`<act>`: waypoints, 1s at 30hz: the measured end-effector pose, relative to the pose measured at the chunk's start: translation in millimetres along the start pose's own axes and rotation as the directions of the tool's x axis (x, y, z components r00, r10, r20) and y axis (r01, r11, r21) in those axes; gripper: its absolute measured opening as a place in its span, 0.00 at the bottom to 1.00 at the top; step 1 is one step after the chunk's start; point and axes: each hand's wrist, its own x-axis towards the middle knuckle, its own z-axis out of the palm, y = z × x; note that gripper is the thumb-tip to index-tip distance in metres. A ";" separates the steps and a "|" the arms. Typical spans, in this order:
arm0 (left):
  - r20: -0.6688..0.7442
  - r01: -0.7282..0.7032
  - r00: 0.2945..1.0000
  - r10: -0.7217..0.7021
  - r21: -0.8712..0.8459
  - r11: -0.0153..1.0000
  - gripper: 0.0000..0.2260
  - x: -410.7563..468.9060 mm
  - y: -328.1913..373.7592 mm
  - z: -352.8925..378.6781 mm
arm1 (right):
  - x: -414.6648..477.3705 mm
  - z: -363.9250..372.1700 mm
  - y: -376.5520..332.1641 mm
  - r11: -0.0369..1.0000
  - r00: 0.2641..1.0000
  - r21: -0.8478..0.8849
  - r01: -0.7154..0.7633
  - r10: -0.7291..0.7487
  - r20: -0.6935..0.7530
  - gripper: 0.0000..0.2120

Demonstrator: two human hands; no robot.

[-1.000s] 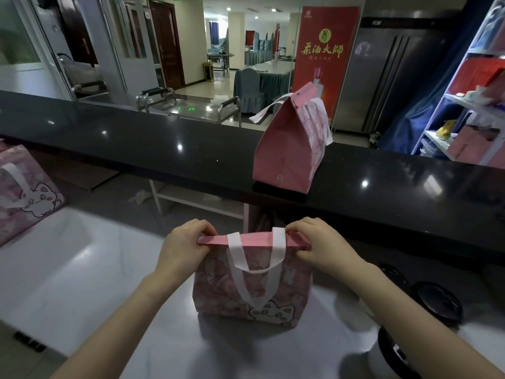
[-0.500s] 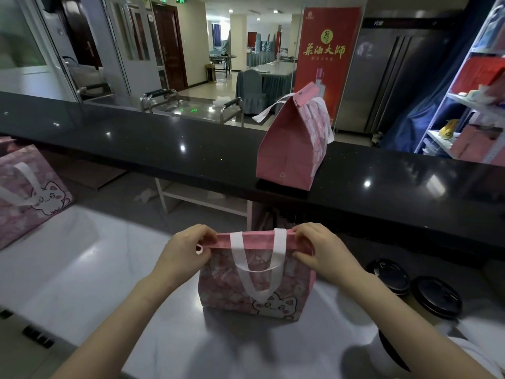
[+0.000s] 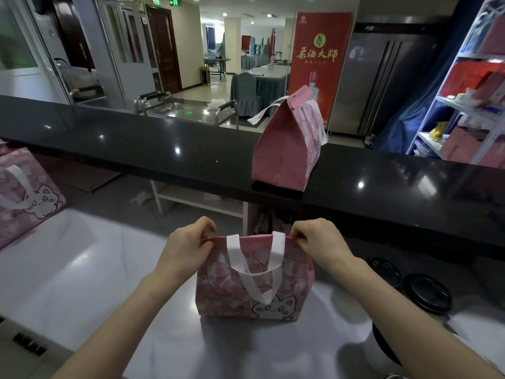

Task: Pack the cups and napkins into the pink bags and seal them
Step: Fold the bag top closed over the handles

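Note:
A pink bag (image 3: 232,291) with a cat print and a white handle stands upright on the white table (image 3: 82,269) in front of me. My left hand (image 3: 188,247) pinches the left end of its top edge. My right hand (image 3: 319,239) pinches the right end. The top edge is pressed flat, so the contents are hidden. Black-lidded cups (image 3: 426,292) stand at the right, beside my right forearm. No napkins are visible.
A closed pink bag (image 3: 284,154) stands on the black counter (image 3: 136,151) behind. Another cat-print pink bag (image 3: 24,195) lies at the far left. Shelves (image 3: 464,105) with red and pink boxes are at the right.
The bag's top edge has gone from folded over to upright and flat. Both hands stay pinched at its ends, and my view has tilted slightly.

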 end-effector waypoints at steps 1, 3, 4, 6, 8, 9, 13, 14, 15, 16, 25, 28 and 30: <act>0.021 -0.009 1.000 0.009 0.003 1.000 0.13 -0.1 -0.9 -1.5 | -0.6 -0.6 0.5 1.000 1.000 0.004 -0.004 0.004 0.003 0.07; 0.079 -0.030 0.996 0.031 -0.017 0.999 0.16 1.3 0.0 -4.3 | 0.4 -2.7 2.7 0.999 0.999 0.033 -0.023 0.022 0.032 0.09; 0.105 -0.028 0.994 0.032 -0.039 0.999 0.16 3.5 1.9 -5.4 | 2.0 -4.6 2.6 0.996 0.997 0.073 -0.041 0.036 0.070 0.11; 0.155 -0.008 0.988 0.016 -0.052 0.999 0.17 9.9 7.9 -5.0 | 7.2 -8.7 -3.7 0.972 0.985 0.219 -0.090 0.053 0.165 0.19; 0.223 -0.040 0.974 0.040 -0.005 0.999 0.18 18.0 14.5 -1.2 | 14.4 -9.8 -17.3 0.933 0.978 0.342 -0.111 0.040 0.207 0.24; 0.266 -0.071 0.962 0.061 0.029 0.997 0.19 21.1 18.4 0.9 | 18.5 -8.8 -25.0 0.929 0.977 0.358 -0.098 0.021 0.213 0.23; 0.326 -0.219 0.933 0.150 0.184 0.958 0.15 25.7 30.4 10.6 | 25.1 0.0 -47.9 0.967 0.942 0.244 -0.077 -0.010 0.334 0.19; 0.310 -0.233 0.937 0.163 0.202 0.951 0.13 25.7 31.0 12.9 | 24.9 1.9 -50.0 0.970 0.939 0.227 -0.092 0.009 0.343 0.18; 0.298 -0.235 0.940 0.166 0.214 0.948 0.12 25.4 31.4 15.0 | 24.2 3.8 -50.9 0.968 0.942 0.225 -0.107 0.027 0.333 0.18; 0.289 -0.232 0.943 0.162 0.226 0.946 0.11 24.8 31.7 16.9 | 23.2 5.8 -51.0 0.969 0.950 0.221 -0.111 0.038 0.311 0.18; 0.170 -0.157 0.978 0.118 0.232 0.960 0.07 16.3 35.3 29.6 | 16.5 27.7 -53.3 0.998 0.996 0.028 0.062 -0.064 0.054 0.10; 0.140 -0.141 0.984 0.109 0.244 0.960 0.07 13.0 35.2 29.5 | 14.8 32.6 -51.0 0.994 0.994 0.024 0.107 -0.107 0.024 0.10; 0.118 -0.143 0.986 0.119 0.218 0.965 0.06 11.2 35.2 28.8 | 14.6 32.8 -47.8 0.992 0.993 0.028 0.120 -0.120 0.008 0.10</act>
